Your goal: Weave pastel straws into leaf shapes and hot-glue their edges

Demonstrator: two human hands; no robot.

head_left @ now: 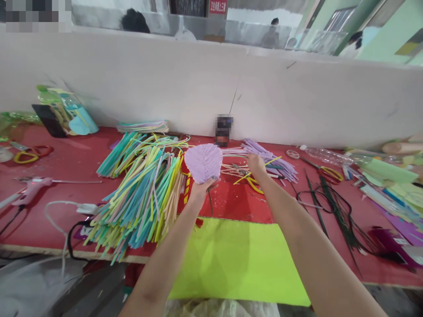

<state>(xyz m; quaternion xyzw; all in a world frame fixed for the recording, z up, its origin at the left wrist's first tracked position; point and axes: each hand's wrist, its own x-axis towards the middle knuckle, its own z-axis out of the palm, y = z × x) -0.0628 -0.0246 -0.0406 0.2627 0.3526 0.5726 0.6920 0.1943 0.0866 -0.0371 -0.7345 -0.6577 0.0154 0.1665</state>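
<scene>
Lilac leaf [203,162] in left hand [201,188]; right hand [257,165] by strips [276,161]; bottle [327,155] sideways

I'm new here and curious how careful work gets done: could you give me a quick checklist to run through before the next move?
1. Left hand has hold of the purple leaf-shaped piece: ok.
2. Purple strips lie close to the right hand: ok.
3. Right hand has a firm grip on a strip: cannot tell, its fingertips are hidden.
4. Scissors on the right lie apart from both hands: ok.
5. Multicoloured strips all sit within the table edge: not ok, some ends poke past the front.
6. Glue gun is cool: cannot tell.
</scene>
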